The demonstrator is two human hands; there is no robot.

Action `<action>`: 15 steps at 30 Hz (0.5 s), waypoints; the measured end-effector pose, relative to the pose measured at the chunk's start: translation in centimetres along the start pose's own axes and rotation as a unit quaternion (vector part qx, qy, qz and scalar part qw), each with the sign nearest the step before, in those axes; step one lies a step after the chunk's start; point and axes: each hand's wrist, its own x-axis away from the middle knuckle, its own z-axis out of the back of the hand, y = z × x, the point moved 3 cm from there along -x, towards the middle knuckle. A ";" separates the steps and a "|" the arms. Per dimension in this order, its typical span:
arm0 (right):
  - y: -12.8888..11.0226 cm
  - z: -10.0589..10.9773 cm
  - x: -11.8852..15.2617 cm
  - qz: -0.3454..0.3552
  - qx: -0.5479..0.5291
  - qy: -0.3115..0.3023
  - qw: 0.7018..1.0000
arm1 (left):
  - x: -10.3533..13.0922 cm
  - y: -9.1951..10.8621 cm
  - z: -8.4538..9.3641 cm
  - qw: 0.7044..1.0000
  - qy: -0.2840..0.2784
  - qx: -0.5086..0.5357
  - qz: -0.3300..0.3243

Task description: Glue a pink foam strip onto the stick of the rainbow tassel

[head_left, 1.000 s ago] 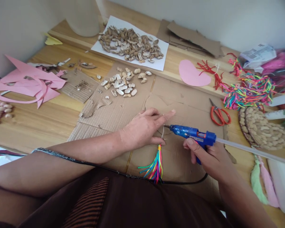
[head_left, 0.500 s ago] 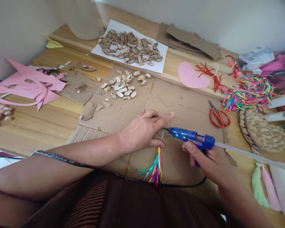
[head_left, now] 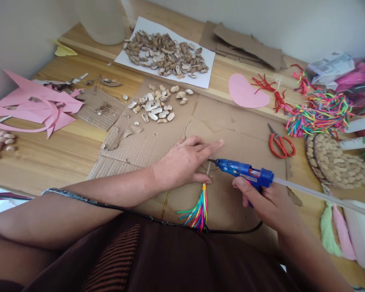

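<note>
1. Step in hand: the person is apparently applying hot glue at the pale cord loop point(head_left: 208, 168) of a multicoloured tassel point(head_left: 200, 209). The tassel is lying on the cardboard sheet point(head_left: 240, 138), at the near centre of the scene.
2. Left hand point(head_left: 182, 162): it is resting palm down, partly open. The index finger is extending over the far end of the loop and the thumb is touching its near end, close to the tassel's head. Whether the hidden fingers are gripping anything cannot be told.
3. Right hand point(head_left: 263, 198): it is closing around the handle of a blue glue gun point(head_left: 239, 168). The nozzle is pointing left at the loop; contact or a slight gap cannot be distinguished.
4. Next move: the work is probably calling for a steady nozzle and a small bead, with the left fingertips staying clear of the heat.
5. Materials: the tassel is fanning out in smooth, bright strands below a yellow-bound head. The gun is showing scuffed, hard plastic, and a translucent, rod-shaped glue stick point(head_left: 310, 190) is projecting from its rear. The cardboard is exposing corrugated ridges at left. Rough, hollow peanut shells point(head_left: 156, 105) are lying on its far part.
</note>
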 end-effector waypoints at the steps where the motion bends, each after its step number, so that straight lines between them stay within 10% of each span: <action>1: 0.0 0.0 0.0 -0.008 -0.004 -0.005 1.000 | 0.0 0.0 0.0 1.000 0.000 0.004 -0.001; 15: 0.5 -0.1 0.4 -0.053 -0.033 -0.007 0.998 | 0.1 0.3 0.1 0.999 0.029 -0.025 -0.029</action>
